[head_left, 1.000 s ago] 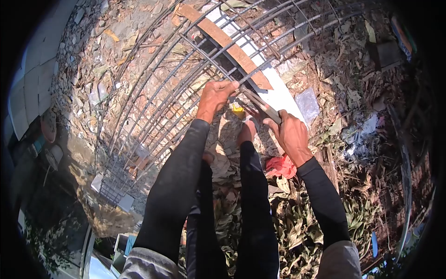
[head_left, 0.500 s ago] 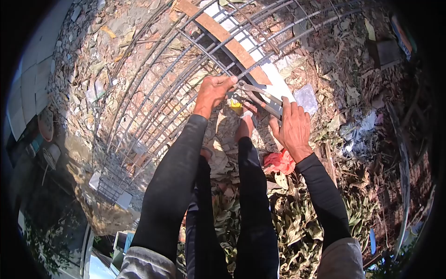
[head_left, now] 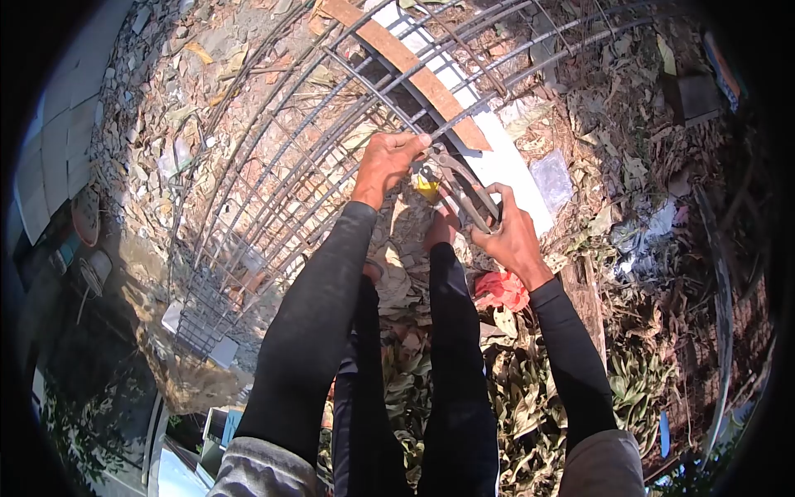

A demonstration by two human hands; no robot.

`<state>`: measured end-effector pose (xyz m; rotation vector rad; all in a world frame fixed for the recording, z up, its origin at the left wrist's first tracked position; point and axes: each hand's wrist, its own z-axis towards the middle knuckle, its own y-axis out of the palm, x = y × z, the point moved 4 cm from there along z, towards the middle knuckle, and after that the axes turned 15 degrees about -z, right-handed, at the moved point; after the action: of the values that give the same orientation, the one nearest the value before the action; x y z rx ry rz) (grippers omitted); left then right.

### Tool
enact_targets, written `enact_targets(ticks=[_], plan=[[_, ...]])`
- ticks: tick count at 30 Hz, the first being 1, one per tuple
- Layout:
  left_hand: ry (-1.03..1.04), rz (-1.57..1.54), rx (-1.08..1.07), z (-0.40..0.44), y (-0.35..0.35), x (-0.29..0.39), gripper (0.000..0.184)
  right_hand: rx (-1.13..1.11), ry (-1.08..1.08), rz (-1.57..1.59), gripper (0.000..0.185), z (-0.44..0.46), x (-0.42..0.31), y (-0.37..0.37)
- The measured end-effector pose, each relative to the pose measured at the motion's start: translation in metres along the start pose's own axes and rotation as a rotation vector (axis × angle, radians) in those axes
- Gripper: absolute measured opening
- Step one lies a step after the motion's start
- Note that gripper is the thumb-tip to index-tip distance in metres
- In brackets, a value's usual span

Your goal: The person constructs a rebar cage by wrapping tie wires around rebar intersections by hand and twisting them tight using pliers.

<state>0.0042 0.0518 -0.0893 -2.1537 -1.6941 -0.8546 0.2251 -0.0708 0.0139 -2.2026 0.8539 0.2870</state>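
Note:
My left hand [head_left: 387, 166] is closed at the corner of a cage of steel bars [head_left: 310, 157], thumb and fingertips pinched near a bar end. What the pinch holds is too small to make out. In my right hand [head_left: 515, 236] are metal pincers [head_left: 465, 187], fingers wrapped round their two handles. The jaws of the pincers lie beside my left fingertips, at the bar joint. Just below the jaws shows a small yellow object [head_left: 427, 184], close to my foot.
A brown strip [head_left: 422, 79] and a long white board [head_left: 505, 166] lie beneath the bars. Red plastic [head_left: 501, 291] is on the ground below my right hand. Clear plastic [head_left: 551, 184] lies at the right, among dry leaves [head_left: 530, 389] and rubble.
My right hand has shifted; its fingers, stretched along the handles half a second ago, are now curled round them. The pincers have changed angle slightly. My left hand stays at the bar corner.

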Motion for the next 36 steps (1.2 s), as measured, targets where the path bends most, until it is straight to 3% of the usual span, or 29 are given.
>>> enact_targets(ticks=[1, 4, 8, 9, 12, 16, 17, 20, 24, 28, 30, 32, 34, 35, 36], plan=[[0.007, 0.013, -0.003, -0.001, 0.0, 0.002, 0.047, 0.187, -0.112, -0.211, 0.06, -0.002, 0.003, 0.002], [-0.005, 0.039, -0.001, -0.002, -0.001, 0.004, 0.047, 0.475, -0.248, -0.633, 0.057, -0.007, -0.008, -0.007], [0.002, -0.001, 0.024, -0.004, 0.001, 0.004, 0.047, 0.384, -0.153, -0.638, 0.056, 0.004, 0.007, 0.007], [-0.011, 0.011, 0.029, -0.005, 0.002, 0.005, 0.047, 0.242, -0.069, -0.522, 0.056, 0.012, 0.013, 0.009], [-0.005, -0.011, 0.039, -0.003, 0.0, 0.002, 0.046, -0.752, 0.453, 0.98, 0.05, 0.003, 0.03, 0.05], [-0.007, -0.007, 0.012, -0.001, -0.001, 0.0, 0.044, -0.631, 0.269, 0.763, 0.042, 0.0, 0.008, 0.049], [-0.011, -0.007, 0.01, 0.0, -0.002, 0.0, 0.044, -0.569, 0.131, 0.656, 0.042, 0.003, 0.006, 0.049], [-0.034, 0.0, 0.014, 0.001, -0.002, -0.004, 0.043, 0.079, -0.029, -0.047, 0.053, -0.002, 0.008, 0.029], [-0.018, 0.049, 0.035, -0.002, -0.002, -0.001, 0.045, 0.486, -0.228, -0.558, 0.036, -0.009, -0.014, 0.003], [-0.011, 0.044, 0.037, -0.002, -0.002, 0.001, 0.045, -0.673, 0.455, 0.741, 0.043, -0.003, 0.004, 0.027], [0.011, 0.04, 0.039, 0.0, -0.001, 0.006, 0.046, -0.877, 0.393, 1.314, 0.038, -0.017, 0.014, 0.057], [0.045, 0.058, 0.053, -0.004, 0.0, 0.006, 0.049, -0.801, 0.397, 0.978, 0.042, -0.031, -0.006, 0.022], [0.029, 0.004, 0.038, -0.001, 0.0, 0.003, 0.047, -0.514, 0.294, 0.516, 0.05, -0.035, 0.017, 0.033], [0.011, 0.01, 0.022, -0.001, 0.0, 0.002, 0.045, -0.303, 0.211, 0.518, 0.056, -0.039, 0.055, 0.059], [-0.003, 0.018, 0.01, -0.001, -0.001, 0.002, 0.044, -0.118, 0.187, 0.168, 0.057, -0.042, 0.075, 0.057]])
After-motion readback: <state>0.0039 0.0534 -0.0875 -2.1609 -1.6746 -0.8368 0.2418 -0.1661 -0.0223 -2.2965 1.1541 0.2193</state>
